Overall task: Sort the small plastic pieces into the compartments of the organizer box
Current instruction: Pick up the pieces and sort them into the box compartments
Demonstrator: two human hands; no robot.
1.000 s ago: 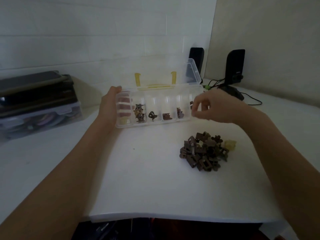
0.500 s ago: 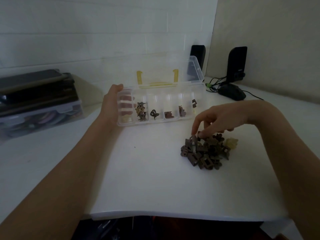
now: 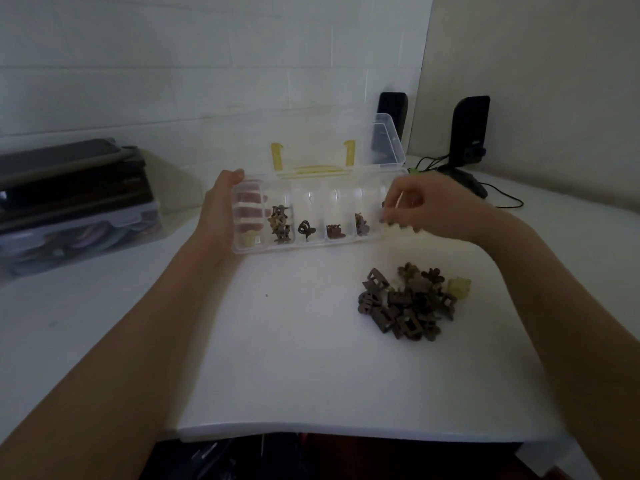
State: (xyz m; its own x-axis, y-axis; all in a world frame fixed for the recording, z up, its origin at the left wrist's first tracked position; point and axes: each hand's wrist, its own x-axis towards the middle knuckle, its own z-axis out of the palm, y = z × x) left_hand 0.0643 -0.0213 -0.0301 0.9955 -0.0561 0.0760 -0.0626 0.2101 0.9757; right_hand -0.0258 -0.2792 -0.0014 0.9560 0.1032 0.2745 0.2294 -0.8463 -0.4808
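Observation:
A clear organizer box [image 3: 311,245] with an open lid [image 3: 388,140] and yellow latches stands at the back of the white table. Several of its compartments hold small brown pieces [image 3: 280,223]. My left hand [image 3: 216,213] grips the box's left end, thumb on the far rim, fingers showing through the clear wall. My right hand [image 3: 433,209] hovers at the box's right end, fingertips pinched together on what looks like a small dark piece, though it is blurred. A pile of brown plastic pieces [image 3: 405,303] with one pale yellow piece [image 3: 459,287] lies on the table near my right forearm.
Stacked storage containers [image 3: 69,202] sit at the left against the wall. Two black speakers [image 3: 469,126] [image 3: 391,112] with cables [image 3: 502,199] stand behind the box at the right. The table's front edge [image 3: 346,431] runs close to me.
My right hand dropped from the box to the pile, pinched there, then rose back to the box's right end. My left hand stayed on the box.

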